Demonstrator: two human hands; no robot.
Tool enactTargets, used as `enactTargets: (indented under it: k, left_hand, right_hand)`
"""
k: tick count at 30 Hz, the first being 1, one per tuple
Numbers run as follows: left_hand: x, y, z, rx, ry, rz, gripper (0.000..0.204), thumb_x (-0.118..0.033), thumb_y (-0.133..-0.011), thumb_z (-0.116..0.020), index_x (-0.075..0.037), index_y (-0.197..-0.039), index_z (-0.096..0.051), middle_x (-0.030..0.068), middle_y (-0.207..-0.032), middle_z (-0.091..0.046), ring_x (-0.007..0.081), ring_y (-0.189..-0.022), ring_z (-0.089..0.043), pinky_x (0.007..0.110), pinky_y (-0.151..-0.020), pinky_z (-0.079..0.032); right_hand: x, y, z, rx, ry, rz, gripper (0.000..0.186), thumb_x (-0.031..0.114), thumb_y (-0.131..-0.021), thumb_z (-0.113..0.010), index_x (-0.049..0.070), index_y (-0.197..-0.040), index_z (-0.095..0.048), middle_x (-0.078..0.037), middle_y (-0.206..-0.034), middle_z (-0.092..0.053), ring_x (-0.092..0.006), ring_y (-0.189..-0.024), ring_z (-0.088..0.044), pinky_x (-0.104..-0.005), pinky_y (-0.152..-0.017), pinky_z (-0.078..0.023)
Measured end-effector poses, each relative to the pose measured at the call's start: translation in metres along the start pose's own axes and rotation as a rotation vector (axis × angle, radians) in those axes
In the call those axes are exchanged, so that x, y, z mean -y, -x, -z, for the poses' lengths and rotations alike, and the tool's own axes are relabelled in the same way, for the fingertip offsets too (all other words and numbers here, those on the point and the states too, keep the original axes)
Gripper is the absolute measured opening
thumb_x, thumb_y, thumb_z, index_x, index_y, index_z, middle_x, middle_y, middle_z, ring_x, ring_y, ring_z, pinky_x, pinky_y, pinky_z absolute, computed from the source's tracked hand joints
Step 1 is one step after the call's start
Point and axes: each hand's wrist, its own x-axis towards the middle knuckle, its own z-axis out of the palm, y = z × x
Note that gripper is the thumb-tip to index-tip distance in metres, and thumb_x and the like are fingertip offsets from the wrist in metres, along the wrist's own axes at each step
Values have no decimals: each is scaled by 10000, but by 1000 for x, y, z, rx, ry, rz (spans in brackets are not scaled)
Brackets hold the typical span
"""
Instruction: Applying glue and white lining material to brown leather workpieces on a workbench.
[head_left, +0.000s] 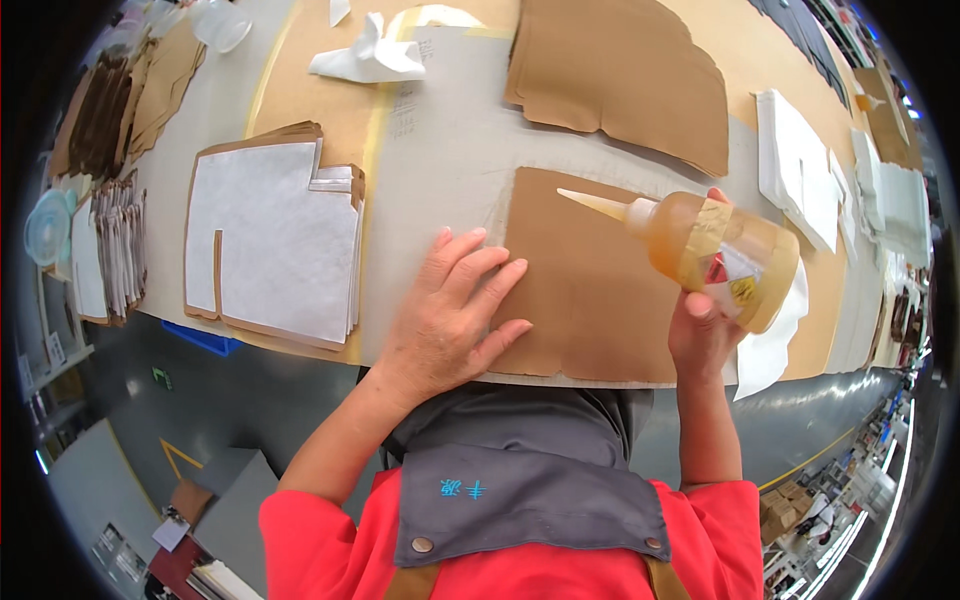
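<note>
There are two hands, one bottle, one lone brown panel and perhaps two clear containers.

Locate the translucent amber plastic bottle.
In the head view, the translucent amber plastic bottle is right of centre, held in the right hand above the nearer flat brown sheet, its pointed nozzle aimed left.

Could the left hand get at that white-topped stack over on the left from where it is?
Probably yes: the left hand appears to hold nothing, the white-topped stack lies just to its left, and only flat tabletop shows between them.
</note>
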Motion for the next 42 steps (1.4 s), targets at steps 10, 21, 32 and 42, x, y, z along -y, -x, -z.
enactTargets:
  k: [10,21,32,42]
  left_hand:
    - [3,-1,0,13,65,14,576,-269,-748,-812,-91,-1262,-624,87,-1262,-533,325,-1282,-461,519,-1131,-350]
    - [3,-1,0,23,81,15,582,-259,-747,-810,-78,-1266,-619,98,-1268,-525,333,-1280,-462,521,-1118,-366]
    - [2,-2,1,35,59,15,511,-234,-781,-780,-72,-1244,-636,96,-1257,-534,329,-1273,-462,519,-1120,-368]
    - [1,-2,-2,44,21,7,495,-224,-772,-790,-89,-1230,-658,94,-1271,-529,332,-1276,-458,530,-1107,-376]
  right_hand:
    - [-37,-10,-12,310,279,378,1050,451,-594,-941,133,-1359,-297,-238,-1347,-521,-353,-1221,-574,-464,-1024,-477]
    - [-31,-9,-5,420,348,438,1034,500,-596,-918,161,-1355,-303,-221,-1370,-517,-391,-1247,-554,-518,-1042,-460]
    - [-25,2,31,354,428,411,1033,481,-584,-929,167,-1342,-302,-203,-1393,-500,-414,-1239,-555,-519,-1052,-450]
    - [-25,26,71,166,476,275,988,517,-627,-878,165,-1333,-283,-216,-1427,-454,-410,-1276,-521,-530,-1061,-444]
